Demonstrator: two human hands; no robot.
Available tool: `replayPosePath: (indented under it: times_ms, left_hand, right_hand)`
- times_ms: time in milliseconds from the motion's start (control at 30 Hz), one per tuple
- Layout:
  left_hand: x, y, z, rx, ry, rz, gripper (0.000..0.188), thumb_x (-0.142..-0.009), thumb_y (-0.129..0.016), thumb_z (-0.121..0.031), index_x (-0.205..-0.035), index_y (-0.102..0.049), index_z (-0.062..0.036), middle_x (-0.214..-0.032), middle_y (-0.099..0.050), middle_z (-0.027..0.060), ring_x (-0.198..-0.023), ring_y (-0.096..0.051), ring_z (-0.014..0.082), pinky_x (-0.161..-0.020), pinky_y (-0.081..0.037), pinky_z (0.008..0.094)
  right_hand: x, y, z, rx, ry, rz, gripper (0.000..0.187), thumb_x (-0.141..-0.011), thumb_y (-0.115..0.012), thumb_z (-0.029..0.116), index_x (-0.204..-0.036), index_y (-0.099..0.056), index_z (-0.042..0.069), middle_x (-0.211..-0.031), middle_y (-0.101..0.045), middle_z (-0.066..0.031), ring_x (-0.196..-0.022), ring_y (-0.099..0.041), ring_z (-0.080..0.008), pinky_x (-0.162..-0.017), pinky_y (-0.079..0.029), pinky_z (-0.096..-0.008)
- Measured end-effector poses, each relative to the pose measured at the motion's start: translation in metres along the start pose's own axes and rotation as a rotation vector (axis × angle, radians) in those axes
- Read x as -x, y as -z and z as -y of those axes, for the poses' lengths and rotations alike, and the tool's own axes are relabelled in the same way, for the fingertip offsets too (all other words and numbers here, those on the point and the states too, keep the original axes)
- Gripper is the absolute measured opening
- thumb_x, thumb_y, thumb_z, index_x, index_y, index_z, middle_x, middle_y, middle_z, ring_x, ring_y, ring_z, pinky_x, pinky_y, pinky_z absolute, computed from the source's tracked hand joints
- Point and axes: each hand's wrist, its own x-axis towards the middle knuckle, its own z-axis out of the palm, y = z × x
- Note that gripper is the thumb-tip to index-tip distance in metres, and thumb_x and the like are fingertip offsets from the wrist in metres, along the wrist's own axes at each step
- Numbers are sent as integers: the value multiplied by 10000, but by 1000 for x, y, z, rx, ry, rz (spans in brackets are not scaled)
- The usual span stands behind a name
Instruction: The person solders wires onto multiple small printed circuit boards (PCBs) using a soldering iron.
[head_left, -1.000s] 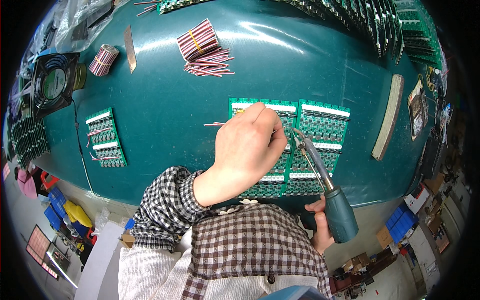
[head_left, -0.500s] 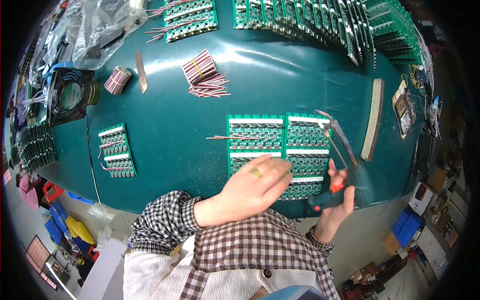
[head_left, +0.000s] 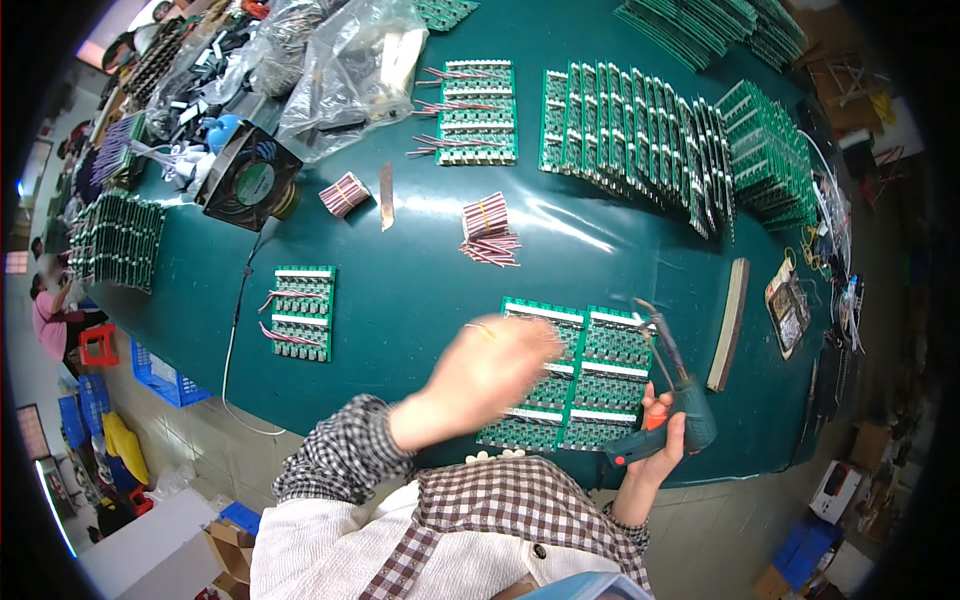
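1. Left hand (head_left: 490, 372): raised above the near edge of the green circuit board panels (head_left: 580, 375), motion-blurred, forearm in a checked sleeve running up from lower left. Fingers look loosely curled; cannot tell whether it holds anything.
2. Right hand (head_left: 660, 435): wrapped around the grip of the teal soldering gun (head_left: 678, 405), thumb up the side near an orange part. The tip points up and away, over the right-hand panel's far corner.
3. Panels lie flat on the green table (head_left: 400, 290), side by side, just in front of the person.
4. Versus half a second ago: the left hand lay low on the panels' near edge; now lifted and shifted left. The gun sits slightly lower right, tip still over the right panel.
5. Bundle of red wires (head_left: 487, 232) lies beyond the panels, well apart.
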Motion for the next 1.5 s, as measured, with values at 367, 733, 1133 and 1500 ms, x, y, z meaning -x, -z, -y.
replayPosePath:
  times_ms: [367, 733, 1133, 1500]
  left_hand:
    - [-26, 45, 93, -454, 78, 153, 130, -843, -750, -140, -925, -653, -112, -934, -580, 40, -902, -583, 262, -783, -447, 400]
    - [-23, 39, 87, -515, 146, 119, 140, -851, -740, -145, -921, -627, -101, -917, -578, 49, -887, -585, 260, -763, -432, 396]
    - [-19, 32, 81, -507, 260, 112, 126, -885, -713, -118, -927, -602, -77, -930, -578, 66, -910, -583, 276, -778, -423, 397]
    - [-16, 29, 81, -413, 335, 80, 137, -885, -722, -99, -938, -600, -66, -934, -612, 64, -924, -604, 286, -794, -446, 404]
  right_hand:
    - [-9, 17, -8, -223, -94, -22, 336, -1059, -563, 291, -1154, -587, -30, -893, -659, -88, -970, -655, -219, -1193, -402, -517]
    - [-10, 24, -11, -197, -102, 8, 354, -1051, -560, 292, -1182, -580, -36, -929, -650, -84, -1027, -634, -235, -1203, -367, -542]
    - [-9, 22, -7, -160, -105, -9, 354, -1040, -577, 293, -1172, -577, -36, -953, -637, -88, -1030, -631, -234, -1186, -396, -541]
    - [-8, 20, -4, -167, -119, 30, 351, -1048, -575, 308, -1165, -555, -23, -935, -646, -91, -1038, -634, -224, -1204, -382, -504]
